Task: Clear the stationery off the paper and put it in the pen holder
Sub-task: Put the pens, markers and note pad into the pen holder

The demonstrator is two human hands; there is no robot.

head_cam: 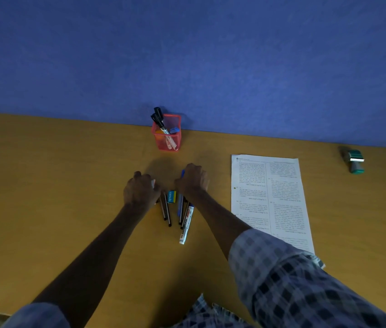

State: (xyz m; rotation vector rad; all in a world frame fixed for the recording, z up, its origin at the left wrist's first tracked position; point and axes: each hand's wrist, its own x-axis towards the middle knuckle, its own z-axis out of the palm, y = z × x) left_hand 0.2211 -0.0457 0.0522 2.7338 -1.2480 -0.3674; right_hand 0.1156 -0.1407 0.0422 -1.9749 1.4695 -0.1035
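Red wire-mesh pen holder (166,136) far centre, against blue wall, already some markers inside. Both fists down on wooden surface (57,185). Left hand (139,191) fingers curled round something white, can't tell what. Right hand (193,178) closed on blue pen (182,174). Slim pens (166,210), whiteboard marker (186,227), eraser (171,196) between hands, left of printed paper (274,200). Probably best: gather smooth round barrels parallel, lift bunch, drop in tips-down.
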